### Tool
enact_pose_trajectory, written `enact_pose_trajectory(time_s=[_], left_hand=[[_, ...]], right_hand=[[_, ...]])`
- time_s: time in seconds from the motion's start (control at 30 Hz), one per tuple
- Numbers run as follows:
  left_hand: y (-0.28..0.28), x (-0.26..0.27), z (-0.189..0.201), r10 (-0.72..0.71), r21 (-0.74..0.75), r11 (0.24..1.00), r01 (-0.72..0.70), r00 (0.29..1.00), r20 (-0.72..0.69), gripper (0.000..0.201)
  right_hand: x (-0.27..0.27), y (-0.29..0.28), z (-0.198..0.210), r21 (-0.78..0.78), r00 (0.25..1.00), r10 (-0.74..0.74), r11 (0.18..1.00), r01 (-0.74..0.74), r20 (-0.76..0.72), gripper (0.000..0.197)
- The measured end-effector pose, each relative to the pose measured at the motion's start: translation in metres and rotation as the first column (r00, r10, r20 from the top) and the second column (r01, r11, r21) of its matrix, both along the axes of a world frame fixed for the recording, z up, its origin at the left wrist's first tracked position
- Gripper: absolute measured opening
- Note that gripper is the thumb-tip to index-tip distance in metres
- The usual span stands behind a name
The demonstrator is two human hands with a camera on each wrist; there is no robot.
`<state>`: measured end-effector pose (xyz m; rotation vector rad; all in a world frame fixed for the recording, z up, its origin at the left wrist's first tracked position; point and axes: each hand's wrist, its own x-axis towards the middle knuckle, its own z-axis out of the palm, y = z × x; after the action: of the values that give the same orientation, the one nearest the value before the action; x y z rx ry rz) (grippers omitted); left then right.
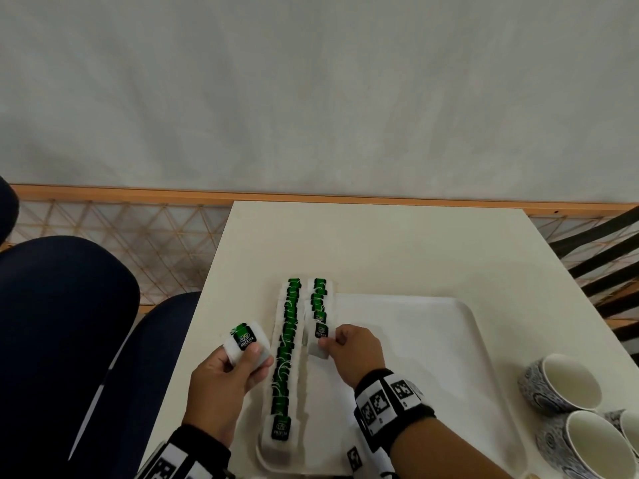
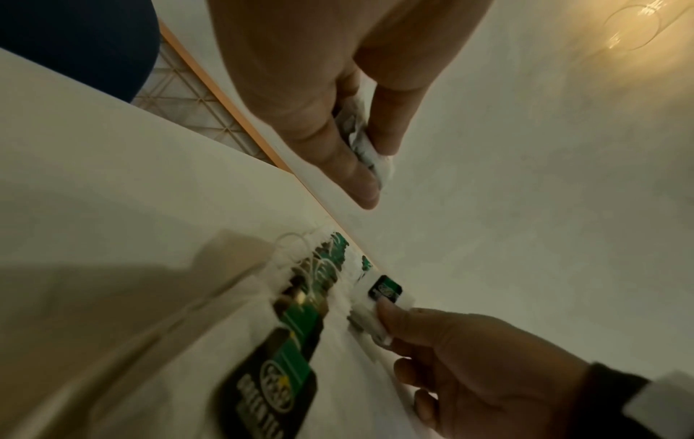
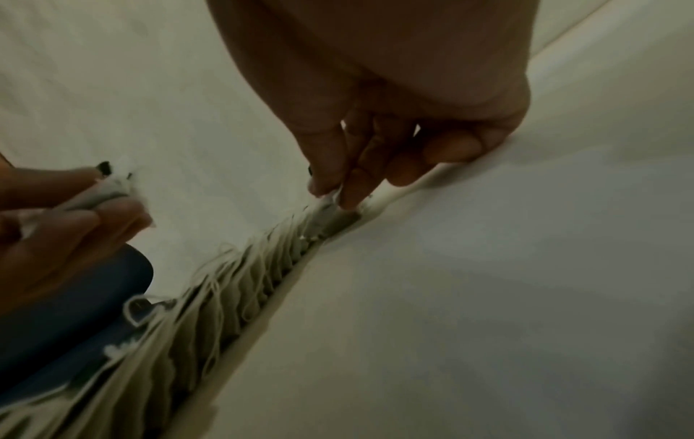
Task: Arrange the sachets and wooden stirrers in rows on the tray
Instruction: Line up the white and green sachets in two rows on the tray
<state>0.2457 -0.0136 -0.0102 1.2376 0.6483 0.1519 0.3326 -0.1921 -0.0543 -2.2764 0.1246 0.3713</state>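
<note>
A white tray (image 1: 432,326) lies on the cream table (image 1: 380,243). Along its left side runs a long row of green-tagged tea sachets (image 1: 285,347), with a shorter second row (image 1: 320,302) beside it. My right hand (image 1: 332,342) pinches the nearest sachet (image 1: 320,344) of the short row, low on the tray. In the right wrist view the thumb and forefinger of that right hand (image 3: 334,193) squeeze the sachet's edge. My left hand (image 1: 242,354) holds a small stack of sachets (image 1: 247,342) above the table's left edge. No wooden stirrers are in view.
Two patterned cups (image 1: 560,382) (image 1: 594,444) stand at the front right beside the tray, with part of a third (image 1: 627,426) at the frame edge. A dark blue chair (image 1: 62,323) sits left of the table. A wall and a wooden-framed lattice (image 1: 121,236) lie behind.
</note>
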Motion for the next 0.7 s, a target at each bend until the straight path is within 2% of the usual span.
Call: enact_pose_trajectory(time_s=[0.23,0.3,0.5,0.6,0.7], left_hand=[[0.0,-0.003,0.0,-0.003,-0.01,1.0,0.003,1.0,-0.006,0.009],[0.002,-0.003,-0.001,-0.004,-0.013,1.0,0.004,1.0,-0.005,0.01],[0.002,-0.004,-0.004,-0.063,-0.078,0.995,0.061,0.998,-0.022,0.016],[-0.001,-0.004,-0.005,-0.124,-0.101,0.988,0.12,0.992,-0.031,0.02],[-0.004,-0.004,-0.005,-0.187,-0.085,0.979,0.183,0.982,-0.038,0.023]], right_hand=[[0.006,0.016,-0.006,-0.144,0.994,-0.052,0.989,0.038,-0.093,0.036],[0.006,0.015,-0.001,-0.144,0.992,-0.065,0.988,0.049,-0.112,0.037],[0.005,0.009,0.003,-0.082,0.986,-0.053,0.996,0.04,-0.161,0.056],[0.006,0.009,0.004,-0.115,0.99,-0.041,0.993,0.025,-0.137,0.056],[0.009,0.01,0.005,-0.11,0.993,-0.058,0.993,0.046,-0.107,0.048]])
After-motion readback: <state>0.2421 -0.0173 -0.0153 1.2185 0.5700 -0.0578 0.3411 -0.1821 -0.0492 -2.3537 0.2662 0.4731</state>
